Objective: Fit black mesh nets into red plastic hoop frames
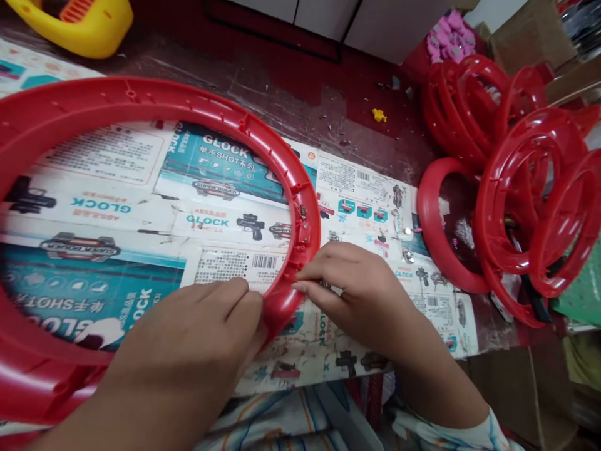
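A large red plastic ring (277,147) with a ribbed, hollow channel lies over the flattened printed cardboard, its left end running out of view. My left hand (201,341) is closed round the near right part of this ring, its fingertips hidden behind the knuckles. At the right side of the ring my right hand (354,282) makes a pinch, thumb and forefinger touching the channel. Something small and shiny shows between those fingers, too hidden to name. Just above them, a small metal piece (303,213) sits inside the channel.
Several smaller red rings (530,194) are heaped at the right. A yellow plastic part (101,28) stands at the top left, and a small yellow bit (379,115) lies on the dark red tabletop (291,81). Printed cardboard (357,181) covers the near surface. Pink pieces (451,37) lie far right.
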`<state>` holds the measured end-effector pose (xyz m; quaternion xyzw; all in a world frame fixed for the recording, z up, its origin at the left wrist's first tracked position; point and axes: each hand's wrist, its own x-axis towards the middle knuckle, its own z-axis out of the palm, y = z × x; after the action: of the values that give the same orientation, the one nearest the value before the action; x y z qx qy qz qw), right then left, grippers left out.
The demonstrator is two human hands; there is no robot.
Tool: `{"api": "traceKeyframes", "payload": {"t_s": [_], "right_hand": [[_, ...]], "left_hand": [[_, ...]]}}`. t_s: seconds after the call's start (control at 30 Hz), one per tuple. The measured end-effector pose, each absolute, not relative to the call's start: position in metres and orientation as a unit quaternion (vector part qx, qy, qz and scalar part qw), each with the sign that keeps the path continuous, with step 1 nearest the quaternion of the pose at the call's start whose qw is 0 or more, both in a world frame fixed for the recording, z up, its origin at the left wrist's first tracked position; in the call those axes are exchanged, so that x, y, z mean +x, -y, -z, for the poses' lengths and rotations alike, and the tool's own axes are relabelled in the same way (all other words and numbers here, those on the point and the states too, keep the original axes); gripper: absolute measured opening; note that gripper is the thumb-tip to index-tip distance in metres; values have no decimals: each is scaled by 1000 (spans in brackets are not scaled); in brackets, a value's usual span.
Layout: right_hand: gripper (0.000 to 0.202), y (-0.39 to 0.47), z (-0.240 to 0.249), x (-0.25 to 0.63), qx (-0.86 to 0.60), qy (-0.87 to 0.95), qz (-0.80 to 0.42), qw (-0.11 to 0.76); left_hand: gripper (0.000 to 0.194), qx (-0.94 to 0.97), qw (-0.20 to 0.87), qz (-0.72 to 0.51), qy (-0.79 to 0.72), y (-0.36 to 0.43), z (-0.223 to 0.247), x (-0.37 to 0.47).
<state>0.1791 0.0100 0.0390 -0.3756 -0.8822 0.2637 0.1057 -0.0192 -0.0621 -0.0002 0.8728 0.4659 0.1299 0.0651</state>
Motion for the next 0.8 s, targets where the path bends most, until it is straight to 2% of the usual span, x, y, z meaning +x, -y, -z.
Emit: {"api": "traceKeyframes", "payload": {"t_s": [0.1,0.23,0.43,0.57,0.67,0.8], "right_hand": [[24,-11,-42,179,-355,892,-264,97],[26,-6,-38,173,-372,890,-244,95],[25,2,-28,168,-403,882,-218,111],[20,1,-26,169,-390,890,-201,123],[19,-3,-30,175,-406,882,-196,136],[21,-10,-40,182,-380,896,-203,107]], "left_hand": [[28,886,94,-108,-440,67,7,-29],[23,900,119,-113,-404,68,14,-42],[33,856,135,-99,-488,65,1,-32],[23,845,107,-112,-512,56,-8,-14],[24,845,87,-103,-518,51,-10,-5],[22,854,70,-94,-507,52,-7,-6]]}}
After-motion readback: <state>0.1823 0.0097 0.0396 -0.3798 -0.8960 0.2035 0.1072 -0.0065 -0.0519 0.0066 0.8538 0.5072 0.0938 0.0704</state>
